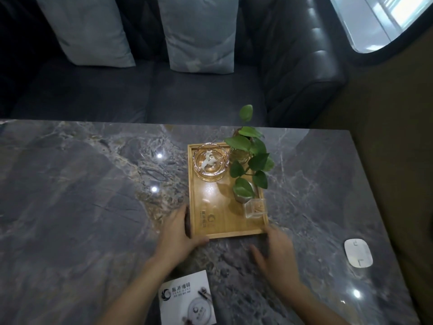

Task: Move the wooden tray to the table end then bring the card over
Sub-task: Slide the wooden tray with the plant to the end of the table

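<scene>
Glass on the rectangular wooden tray point(220, 207), an amber ashtray point(210, 162) and a leafy plant jar point(241, 156), could be toppled if the tray, gripped at its near left corner by the left hand point(174, 233) while the open right hand point(276, 249) is blurred beside it, is jerked along the grey marble table point(82, 184), the printed white card point(187, 299) lying nearer.

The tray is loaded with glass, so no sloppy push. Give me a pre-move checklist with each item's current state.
1. Left hand on the tray: ok, it grips the near left corner.
2. Right hand on the tray: not ok, blurred, at the near right corner, no clear grip.
3. Ashtray inside the rim: ok.
4. Plant steady: cannot tell; its leaves overhang the tray's right rim.
5. Small glass box seated: cannot tell; it sits at the right rim.
6. Card out of the way: ok, it lies near the person, apart from the tray.
</scene>
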Demonstrator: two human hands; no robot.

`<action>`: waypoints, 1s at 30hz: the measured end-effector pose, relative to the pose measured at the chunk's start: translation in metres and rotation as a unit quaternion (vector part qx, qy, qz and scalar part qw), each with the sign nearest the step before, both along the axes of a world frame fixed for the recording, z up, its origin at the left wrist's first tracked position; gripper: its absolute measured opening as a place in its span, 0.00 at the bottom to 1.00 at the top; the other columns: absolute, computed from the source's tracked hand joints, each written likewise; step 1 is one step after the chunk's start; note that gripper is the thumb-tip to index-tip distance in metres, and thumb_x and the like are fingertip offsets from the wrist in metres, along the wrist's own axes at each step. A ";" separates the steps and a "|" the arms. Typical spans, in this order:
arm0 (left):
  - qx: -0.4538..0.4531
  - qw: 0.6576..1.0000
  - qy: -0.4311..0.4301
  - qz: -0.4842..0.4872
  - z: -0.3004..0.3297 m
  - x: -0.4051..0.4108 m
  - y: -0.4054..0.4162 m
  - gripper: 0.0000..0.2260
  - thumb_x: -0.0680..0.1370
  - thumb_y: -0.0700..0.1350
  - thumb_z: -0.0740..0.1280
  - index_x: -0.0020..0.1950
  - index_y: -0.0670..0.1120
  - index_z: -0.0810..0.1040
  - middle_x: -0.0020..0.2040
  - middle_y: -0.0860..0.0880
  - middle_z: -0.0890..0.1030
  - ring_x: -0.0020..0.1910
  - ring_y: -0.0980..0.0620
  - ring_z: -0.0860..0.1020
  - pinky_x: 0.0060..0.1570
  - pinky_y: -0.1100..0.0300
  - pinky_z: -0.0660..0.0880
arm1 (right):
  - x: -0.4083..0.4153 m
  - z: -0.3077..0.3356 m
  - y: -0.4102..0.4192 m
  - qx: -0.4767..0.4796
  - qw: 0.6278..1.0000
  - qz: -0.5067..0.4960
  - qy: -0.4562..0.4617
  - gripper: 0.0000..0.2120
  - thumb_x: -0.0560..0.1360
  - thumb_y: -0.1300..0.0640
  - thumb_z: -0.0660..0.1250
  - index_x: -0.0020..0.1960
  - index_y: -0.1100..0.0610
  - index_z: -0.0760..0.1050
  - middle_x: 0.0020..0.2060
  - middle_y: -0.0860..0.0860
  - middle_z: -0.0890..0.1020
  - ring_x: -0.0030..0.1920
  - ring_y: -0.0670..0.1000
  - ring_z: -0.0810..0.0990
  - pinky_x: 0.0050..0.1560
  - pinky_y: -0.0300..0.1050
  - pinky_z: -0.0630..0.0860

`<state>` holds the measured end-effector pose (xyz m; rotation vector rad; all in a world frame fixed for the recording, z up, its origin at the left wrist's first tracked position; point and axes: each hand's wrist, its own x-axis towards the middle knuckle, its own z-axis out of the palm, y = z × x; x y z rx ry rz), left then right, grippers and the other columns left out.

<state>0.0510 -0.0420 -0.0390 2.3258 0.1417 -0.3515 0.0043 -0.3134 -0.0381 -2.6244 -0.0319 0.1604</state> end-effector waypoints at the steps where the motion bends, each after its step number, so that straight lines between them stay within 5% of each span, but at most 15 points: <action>1: -0.003 1.000 -0.004 0.004 -0.001 -0.005 -0.003 0.46 0.58 0.63 0.80 0.72 0.55 0.67 0.62 0.56 0.75 0.61 0.54 0.72 0.60 0.53 0.73 | 0.003 0.001 -0.004 0.003 1.000 -0.019 0.018 0.26 0.68 0.50 0.73 0.62 0.57 0.70 0.56 0.55 0.77 0.56 0.56 0.76 0.57 0.52 0.73; 6: 0.000 1.000 -0.003 0.020 0.003 -0.009 -0.014 0.43 0.59 0.54 0.83 0.71 0.53 0.70 0.57 0.54 0.74 0.59 0.52 0.73 0.53 0.59 0.69 | 0.022 0.010 -0.003 0.056 0.992 -0.065 0.087 0.37 0.69 0.44 0.73 0.71 0.54 0.62 0.63 0.50 0.72 0.62 0.49 0.71 0.63 0.49 0.71; 12: 0.008 0.999 0.004 0.033 0.007 -0.008 -0.017 0.39 0.60 0.53 0.83 0.69 0.51 0.73 0.53 0.54 0.74 0.53 0.55 0.72 0.50 0.60 0.68 | 0.028 0.013 0.001 0.077 0.989 -0.082 0.094 0.33 0.72 0.46 0.71 0.72 0.53 0.63 0.59 0.50 0.72 0.56 0.48 0.72 0.58 0.42 0.71; 30: 0.035 0.998 0.006 0.047 0.006 -0.003 -0.033 0.35 0.58 0.52 0.84 0.62 0.50 0.78 0.50 0.52 0.78 0.48 0.53 0.75 0.47 0.59 0.71 | 0.033 0.016 -0.009 0.076 0.987 -0.099 0.099 0.32 0.73 0.49 0.71 0.71 0.59 0.64 0.63 0.54 0.71 0.60 0.53 0.73 0.63 0.45 0.69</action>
